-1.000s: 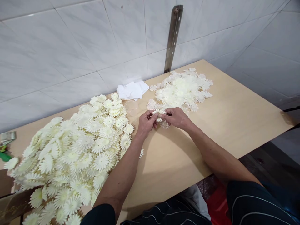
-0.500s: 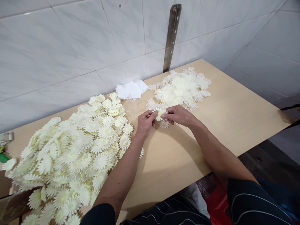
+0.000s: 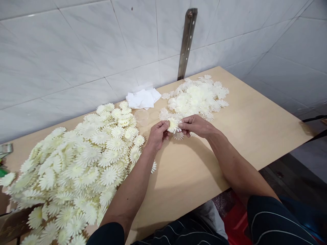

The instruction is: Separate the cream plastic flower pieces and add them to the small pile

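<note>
Both hands meet over the middle of a pale wooden table (image 3: pixel 255 126). Between them is one cream daisy-shaped flower piece (image 3: pixel 173 125), its face turned up. My left hand (image 3: pixel 157 134) pinches its left edge with thumb and fingers. My right hand (image 3: pixel 196 125) pinches its right edge, fingers curled. Another flower piece (image 3: pixel 178 135) lies on the table just below the held one. A big heap of the same flowers (image 3: pixel 76 163) fills the table's left side. A smaller, flatter heap (image 3: pixel 198 97) lies behind my right hand.
A folded white cloth or paper (image 3: pixel 143 98) lies by the tiled wall, with a clear round lid (image 3: pixel 142 116) in front of it. A metal strip (image 3: pixel 187 42) runs up the wall. Something green and metal (image 3: pixel 3 160) sits at the far left edge.
The held flower has turned so that its face shows more fully. The hands stayed in nearly the same spot; the view shifted slightly.
</note>
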`<state>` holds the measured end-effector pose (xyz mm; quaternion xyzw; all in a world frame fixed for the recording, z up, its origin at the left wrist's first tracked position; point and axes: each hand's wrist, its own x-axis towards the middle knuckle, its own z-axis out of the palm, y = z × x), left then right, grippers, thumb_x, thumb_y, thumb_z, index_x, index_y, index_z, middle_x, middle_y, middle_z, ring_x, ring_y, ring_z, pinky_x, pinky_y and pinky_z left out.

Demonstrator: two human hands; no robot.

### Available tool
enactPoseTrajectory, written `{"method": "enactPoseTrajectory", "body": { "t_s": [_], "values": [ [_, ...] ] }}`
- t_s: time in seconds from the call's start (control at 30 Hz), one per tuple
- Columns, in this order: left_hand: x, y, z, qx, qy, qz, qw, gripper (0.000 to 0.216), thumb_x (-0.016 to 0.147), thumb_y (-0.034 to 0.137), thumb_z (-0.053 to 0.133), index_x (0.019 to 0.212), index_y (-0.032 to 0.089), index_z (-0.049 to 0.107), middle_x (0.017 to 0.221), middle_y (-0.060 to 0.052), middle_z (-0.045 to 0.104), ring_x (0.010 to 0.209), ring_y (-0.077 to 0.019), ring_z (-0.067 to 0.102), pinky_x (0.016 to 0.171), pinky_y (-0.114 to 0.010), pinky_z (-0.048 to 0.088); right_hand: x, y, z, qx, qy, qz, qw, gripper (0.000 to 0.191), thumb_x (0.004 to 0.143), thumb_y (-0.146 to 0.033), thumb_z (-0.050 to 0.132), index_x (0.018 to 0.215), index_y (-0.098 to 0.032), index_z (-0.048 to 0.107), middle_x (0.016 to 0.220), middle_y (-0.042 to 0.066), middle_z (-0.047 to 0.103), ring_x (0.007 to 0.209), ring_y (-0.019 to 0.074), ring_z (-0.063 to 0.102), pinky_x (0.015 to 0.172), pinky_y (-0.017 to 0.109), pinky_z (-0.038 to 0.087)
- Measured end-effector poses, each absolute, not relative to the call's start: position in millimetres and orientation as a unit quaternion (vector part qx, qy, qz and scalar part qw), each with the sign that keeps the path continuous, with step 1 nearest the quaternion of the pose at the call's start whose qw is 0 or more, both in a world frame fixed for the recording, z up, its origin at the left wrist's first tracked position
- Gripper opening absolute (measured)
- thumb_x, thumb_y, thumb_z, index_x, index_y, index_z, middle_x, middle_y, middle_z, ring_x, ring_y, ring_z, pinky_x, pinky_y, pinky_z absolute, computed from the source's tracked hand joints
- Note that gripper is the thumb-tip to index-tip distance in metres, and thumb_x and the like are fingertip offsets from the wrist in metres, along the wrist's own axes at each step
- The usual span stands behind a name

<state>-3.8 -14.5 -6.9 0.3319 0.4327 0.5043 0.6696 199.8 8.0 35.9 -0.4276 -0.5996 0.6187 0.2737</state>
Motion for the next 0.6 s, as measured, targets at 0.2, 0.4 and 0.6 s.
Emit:
{"method": "enactPoseTrajectory", "body": {
  "t_s": [0.2, 0.4, 0.6],
  "values": [
    [-4, -14, -5, 0.319, 0.414, 0.479, 0.705, 0.059, 0.064, 0.059, 0.101, 0.082, 0.02, 0.061, 0.069, 0.002, 0.062, 0.049, -0.0074, 0.053, 0.04, -0.02, 0.032, 202, 9, 33, -0.389, -0.567, 0.675, 0.267, 0.065, 0.07, -0.081, 0.092, 0.078, -0.017, 0.078, 0.077, 0.007, 0.077, 0.06, 0.0127, 0.062, 0.052, 0.025, 0.054],
    [-2, -15, -8, 0.358, 0.406, 0.498, 0.678, 0.065, 0.057, 0.063, 0.103, 0.088, 0.019, 0.067, 0.068, 0.002, 0.065, 0.049, -0.0081, 0.056, 0.039, -0.019, 0.033, 199, 11, 23, -0.449, -0.596, 0.596, 0.297, 0.049, 0.082, -0.065, 0.089, 0.073, -0.019, 0.072, 0.068, 0.004, 0.072, 0.058, 0.0133, 0.062, 0.05, 0.024, 0.052],
    [1, -16, -15, 0.435, 0.451, 0.512, 0.588, 0.061, 0.064, 0.065, 0.099, 0.094, 0.019, 0.073, 0.055, 0.005, 0.06, 0.044, -0.0093, 0.053, 0.039, -0.02, 0.035, 194, 11, 15, -0.515, -0.641, 0.493, 0.285, 0.033, 0.094, -0.035, 0.076, 0.066, -0.02, 0.064, 0.058, 0.001, 0.067, 0.047, 0.0125, 0.061, 0.045, 0.021, 0.045]
  ]
}}
